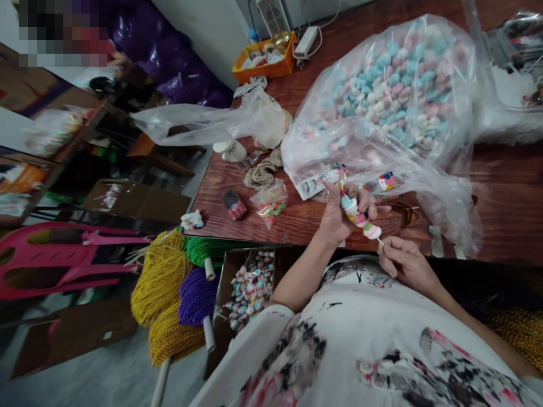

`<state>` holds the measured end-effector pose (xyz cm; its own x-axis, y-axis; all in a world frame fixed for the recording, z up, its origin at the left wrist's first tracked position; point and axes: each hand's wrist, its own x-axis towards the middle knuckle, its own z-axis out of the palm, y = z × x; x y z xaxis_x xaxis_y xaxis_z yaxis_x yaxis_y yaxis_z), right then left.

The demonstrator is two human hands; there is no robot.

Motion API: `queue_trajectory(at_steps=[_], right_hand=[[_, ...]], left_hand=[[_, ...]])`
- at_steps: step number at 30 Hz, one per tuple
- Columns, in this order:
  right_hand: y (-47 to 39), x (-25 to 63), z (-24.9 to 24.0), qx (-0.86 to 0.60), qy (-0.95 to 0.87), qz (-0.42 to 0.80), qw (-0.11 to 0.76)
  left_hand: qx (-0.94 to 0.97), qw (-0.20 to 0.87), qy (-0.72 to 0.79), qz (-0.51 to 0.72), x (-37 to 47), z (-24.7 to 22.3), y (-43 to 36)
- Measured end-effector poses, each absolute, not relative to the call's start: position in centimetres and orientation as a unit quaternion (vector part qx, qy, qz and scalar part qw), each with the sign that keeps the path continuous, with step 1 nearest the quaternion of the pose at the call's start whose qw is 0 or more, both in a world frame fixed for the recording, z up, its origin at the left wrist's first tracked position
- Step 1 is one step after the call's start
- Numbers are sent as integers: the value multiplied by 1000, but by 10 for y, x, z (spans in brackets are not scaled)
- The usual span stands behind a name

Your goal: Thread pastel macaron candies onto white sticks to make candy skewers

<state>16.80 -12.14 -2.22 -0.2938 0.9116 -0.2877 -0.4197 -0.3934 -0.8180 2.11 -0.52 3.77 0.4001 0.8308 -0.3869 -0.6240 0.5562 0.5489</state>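
A skewer of colourful marshmallows (360, 219) lies aslant between my hands near the table's front edge. My left hand (344, 212) is curled around its upper end, thumb and fingers on the top pieces. With thumb and forefinger pinched, my right hand (401, 259) holds the bare white stick below the lowest marshmallow. Behind them a big clear bag (390, 96) bulges with blue, pink and white marshmallows. Small printed packets (388, 180) lie under and beside the bag's loose plastic, just beyond my left hand.
On the wooden table (212, 195) are a small bag of candies (270, 203), a cloth (263, 169), a white cup (231, 150) and an orange tray (263, 62). Below stands a box of finished skewers (250, 288), beside yellow cord bundles (159, 277) and a pink chair (55, 257).
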Motion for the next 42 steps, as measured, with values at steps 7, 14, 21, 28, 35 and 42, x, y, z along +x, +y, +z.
queue_trajectory(at_steps=[7, 14, 21, 28, 35, 42], right_hand=[[-117, 161, -18, -473, -612, 471, 424], [-111, 166, -14, -461, -463, 631, 418], [-112, 168, -22, -434, -381, 721, 382], [-113, 163, -26, -470, -403, 668, 414], [-107, 164, -31, -544, -683, 274, 403], [-99, 167, -30, -524, -603, 419, 432]], left_hand=[[216, 819, 282, 451, 29, 27, -13], [176, 814, 308, 461, 14, 28, 2], [184, 788, 345, 475, 12, 41, 16], [181, 804, 302, 480, 20, 32, 6], [179, 770, 356, 499, 42, 28, -12], [200, 808, 305, 462, 33, 24, -11]])
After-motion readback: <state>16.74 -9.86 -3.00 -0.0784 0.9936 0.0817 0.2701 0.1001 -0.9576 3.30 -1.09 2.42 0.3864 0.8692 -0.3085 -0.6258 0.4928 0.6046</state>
